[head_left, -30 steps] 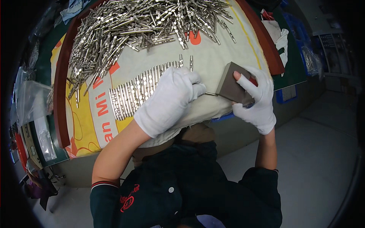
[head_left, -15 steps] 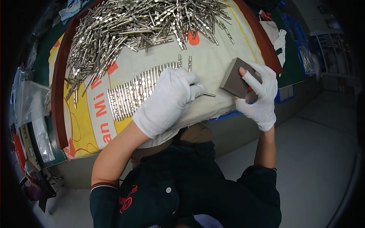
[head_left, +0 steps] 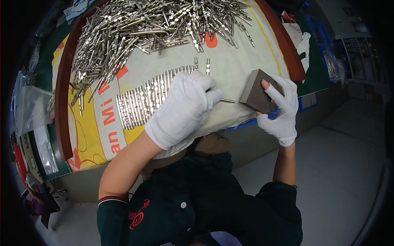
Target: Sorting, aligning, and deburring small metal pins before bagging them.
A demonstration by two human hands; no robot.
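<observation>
My left hand (head_left: 182,110), in a white glove, is closed with its fingertips pinched on a thin metal shaft (head_left: 228,101), whose end sticks out to the right. Most of that shaft is hidden by the glove. Beneath and left of this hand lies a neat row of stepped metal shafts (head_left: 141,102), side by side on the cloth. My right hand (head_left: 283,112), gloved with bare thumb and fingertip showing, grips a dark grey-brown rectangular block (head_left: 258,90), tilted above the cloth to the right of the shaft. Two more shafts (head_left: 208,66) lie just beyond my left hand.
A large heap of loose metal shafts (head_left: 135,33) covers the far side of the printed cloth (head_left: 230,67). Reddish-brown wooden rails (head_left: 63,102) border it left and right. Plastic bags (head_left: 35,110) lie at the left, a white glove (head_left: 303,51) at the right.
My right hand and the block have shifted slightly, and the block's tilt has changed a little. My left hand stays nearly in place, still pinching the shaft.
</observation>
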